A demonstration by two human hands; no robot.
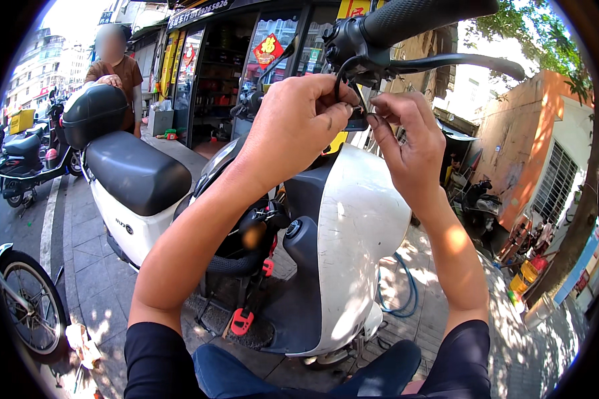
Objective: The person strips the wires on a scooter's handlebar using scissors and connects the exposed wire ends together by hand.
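Observation:
A white electric scooter (363, 229) stands in front of me, its black handlebar grip (422, 23) and brake lever (456, 65) above my hands. My left hand (299, 116) is raised under the handlebar, its fingers closed on a thin black cable (339, 78) that loops down from the lever mount. Close by on the right, my right hand (409, 136) is bent with thumb and forefinger pinched together at the cable's lower part. What lies between those fingertips is too small to make out.
Behind my left arm are the scooter's black seat (136, 169) and top box (94, 113), where a person (123, 73) stands. Red hooks (241, 322) hang near the footboard. A blue hose (406, 292) lies on the paving. A wheel (32, 302) stands at left.

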